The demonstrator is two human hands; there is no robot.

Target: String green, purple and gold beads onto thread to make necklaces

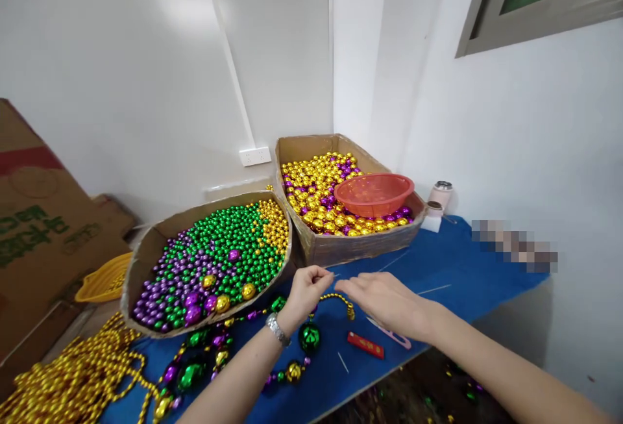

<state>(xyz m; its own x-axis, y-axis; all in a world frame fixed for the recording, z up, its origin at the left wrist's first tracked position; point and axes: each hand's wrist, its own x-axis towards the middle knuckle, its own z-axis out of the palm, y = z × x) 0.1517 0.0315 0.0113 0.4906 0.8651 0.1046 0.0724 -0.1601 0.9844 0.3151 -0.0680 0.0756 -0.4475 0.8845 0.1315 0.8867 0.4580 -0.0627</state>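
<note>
My left hand [309, 291], with a metal-band watch at its wrist, is closed in a pinch above the blue cloth. Close to its right, my right hand [389, 300] has its fingers pressed together, pointing left. Whatever sits between the fingertips is too small or hidden to make out. Beneath the hands, a thin gold bead strand [335, 295] curves across the cloth. A garland with large green, purple and gold beads [309, 337] lies around and under my left forearm. Pink-handled scissors [400, 341] are partly covered by my right hand.
Two cardboard trays hold loose beads: green and purple mostly [228, 236], gold and purple [311, 190]. A red plastic basin [374, 195] rests in the farther one. Gold bead strands [73, 372] pile at left. A red packet [365, 344] lies near the blue table's [341, 378] front edge.
</note>
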